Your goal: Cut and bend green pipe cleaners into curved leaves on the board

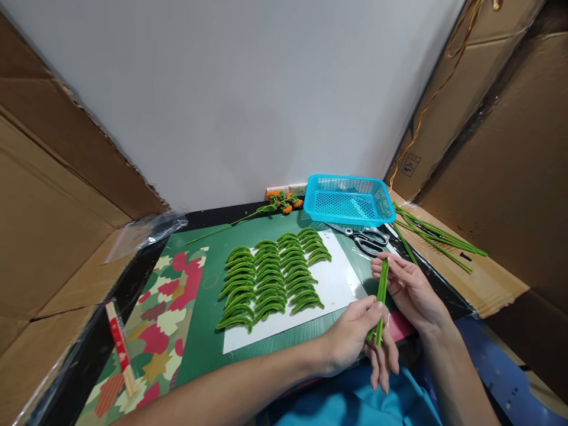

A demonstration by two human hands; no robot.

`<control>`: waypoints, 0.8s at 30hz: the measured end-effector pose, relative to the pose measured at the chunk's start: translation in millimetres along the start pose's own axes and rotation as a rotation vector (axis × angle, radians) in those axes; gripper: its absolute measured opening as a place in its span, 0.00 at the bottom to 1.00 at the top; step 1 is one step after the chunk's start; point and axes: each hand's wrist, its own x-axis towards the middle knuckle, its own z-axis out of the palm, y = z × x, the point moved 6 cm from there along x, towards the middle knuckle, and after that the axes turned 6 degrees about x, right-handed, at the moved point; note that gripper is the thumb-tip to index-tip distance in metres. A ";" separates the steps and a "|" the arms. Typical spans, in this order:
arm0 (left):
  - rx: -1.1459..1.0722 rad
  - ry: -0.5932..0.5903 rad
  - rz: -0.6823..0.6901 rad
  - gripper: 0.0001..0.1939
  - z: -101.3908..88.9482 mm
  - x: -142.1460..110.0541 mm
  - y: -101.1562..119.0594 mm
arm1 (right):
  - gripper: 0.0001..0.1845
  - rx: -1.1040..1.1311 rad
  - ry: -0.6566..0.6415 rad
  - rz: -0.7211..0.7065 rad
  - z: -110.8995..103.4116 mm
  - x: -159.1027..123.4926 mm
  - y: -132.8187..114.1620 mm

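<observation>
While right grip [412,290] pinches, left grip [355,328] clasps stems [382,284]

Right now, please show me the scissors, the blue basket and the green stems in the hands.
Scissors [350,232], head view: the pivot.
Blue basket [348,219], head view: front wall.
Green stems [382,289], head view: middle of the bunch.

I'm counting two hands [415,290], one bunch of stems [382,287] in their fingers [371,313]; beyond them, one basket [346,206] and one pair of scissors [355,234] are sitting; leftward, four columns of green pieces [268,287] are lying on one sheet [339,272].
</observation>
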 end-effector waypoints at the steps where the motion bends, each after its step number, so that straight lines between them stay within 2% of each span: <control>1: 0.008 0.000 -0.004 0.18 0.2 -0.2 0.1 | 0.18 -0.004 -0.002 -0.006 0.9 -0.6 -0.9; 14: -0.010 0.060 0.005 0.22 2.5 -1.5 7.1 | 0.16 -0.077 -0.038 -0.036 13.9 -10.1 -6.9; 18: -0.035 0.047 0.024 0.22 3.0 -1.0 7.3 | 0.17 -0.066 -0.035 -0.034 11.8 -9.7 -6.7; 24: 0.000 0.098 0.018 0.19 5.2 -6.7 15.2 | 0.16 -0.020 -0.003 -0.046 2.6 -5.3 -2.8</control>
